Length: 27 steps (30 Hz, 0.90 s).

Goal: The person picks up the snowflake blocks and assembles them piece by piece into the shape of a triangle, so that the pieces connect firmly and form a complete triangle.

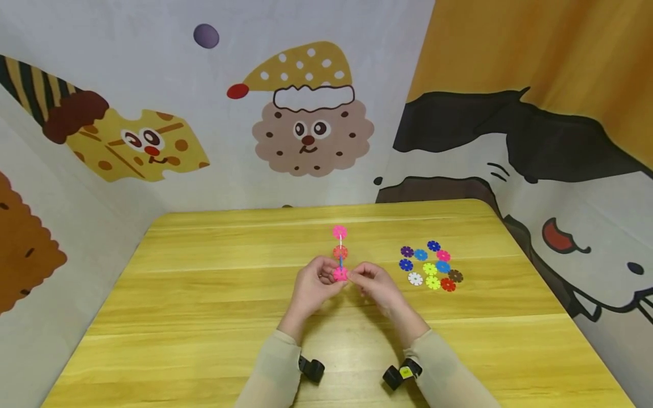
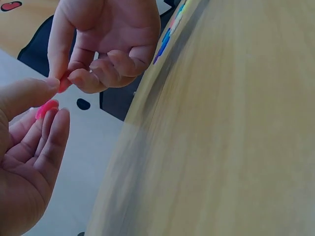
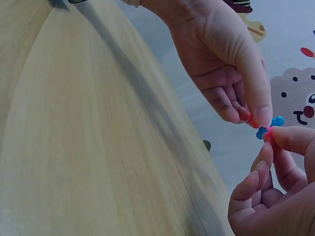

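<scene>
Both hands meet at a short chain of interlocking snowflake discs above the table. From far to near it shows a pink disc [image 1: 339, 232], a white disc edge-on [image 1: 340, 242], a coral disc [image 1: 340, 252], a blue disc [image 3: 278, 121] edge-on and a bright pink disc [image 1: 340, 275]. My left hand [image 1: 312, 286] pinches the near pink disc between thumb and fingers. From the right side, my right hand [image 1: 378, 286] pinches the edge of that pink disc with thumb and index finger. Fingers hide much of it in both wrist views.
Right of the hands, several loose discs lie flat on the wooden table [image 1: 204, 317], among them a white disc [image 1: 415, 279], a red disc [image 1: 448, 284] and a brown disc [image 1: 456, 276]. A cartoon-printed cloth [image 1: 219, 147] hangs behind the table.
</scene>
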Each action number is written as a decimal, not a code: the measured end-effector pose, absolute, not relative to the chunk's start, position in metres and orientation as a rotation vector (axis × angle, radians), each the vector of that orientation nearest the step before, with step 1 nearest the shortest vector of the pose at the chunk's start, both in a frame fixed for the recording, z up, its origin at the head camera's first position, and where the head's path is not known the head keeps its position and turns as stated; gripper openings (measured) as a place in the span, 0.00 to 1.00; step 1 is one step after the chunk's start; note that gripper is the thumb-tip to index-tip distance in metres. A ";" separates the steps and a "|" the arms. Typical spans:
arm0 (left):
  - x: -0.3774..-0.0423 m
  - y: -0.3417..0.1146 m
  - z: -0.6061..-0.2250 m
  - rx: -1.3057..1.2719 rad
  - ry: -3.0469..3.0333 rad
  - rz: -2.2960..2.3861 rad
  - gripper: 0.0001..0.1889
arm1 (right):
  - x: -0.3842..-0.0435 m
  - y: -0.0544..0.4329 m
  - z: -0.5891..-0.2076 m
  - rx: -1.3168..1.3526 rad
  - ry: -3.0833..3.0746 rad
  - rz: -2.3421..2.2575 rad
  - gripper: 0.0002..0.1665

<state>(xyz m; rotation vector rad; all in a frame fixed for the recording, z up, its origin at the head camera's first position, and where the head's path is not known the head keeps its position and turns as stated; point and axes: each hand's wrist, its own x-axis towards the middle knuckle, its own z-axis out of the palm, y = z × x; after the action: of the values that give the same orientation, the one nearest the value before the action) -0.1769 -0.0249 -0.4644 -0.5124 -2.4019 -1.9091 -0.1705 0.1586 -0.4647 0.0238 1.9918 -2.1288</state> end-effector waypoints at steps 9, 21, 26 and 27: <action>-0.177 -0.033 -0.463 -0.493 -2.385 -2.103 0.18 | -0.173 0.164 -0.466 -0.118 2.108 -1.951 0.15; -0.180 -0.046 -0.470 -0.481 -2.391 -2.132 0.18 | -0.170 0.222 -0.469 -0.287 2.465 -1.651 0.19; -0.180 -0.051 -0.471 -0.454 -2.400 -2.111 0.17 | -0.164 0.263 -0.467 -0.236 2.598 -1.599 0.19; -0.180 -0.051 -0.471 -0.454 -2.398 -2.111 0.17 | -0.163 0.270 -0.467 -0.222 2.618 -1.589 0.19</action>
<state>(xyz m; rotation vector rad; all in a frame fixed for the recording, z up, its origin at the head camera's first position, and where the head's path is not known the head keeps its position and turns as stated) -0.1802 -0.0515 -0.4709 -0.4538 -2.3978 -2.1110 -0.1628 0.2704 -0.4670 -0.2217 2.6183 -1.5887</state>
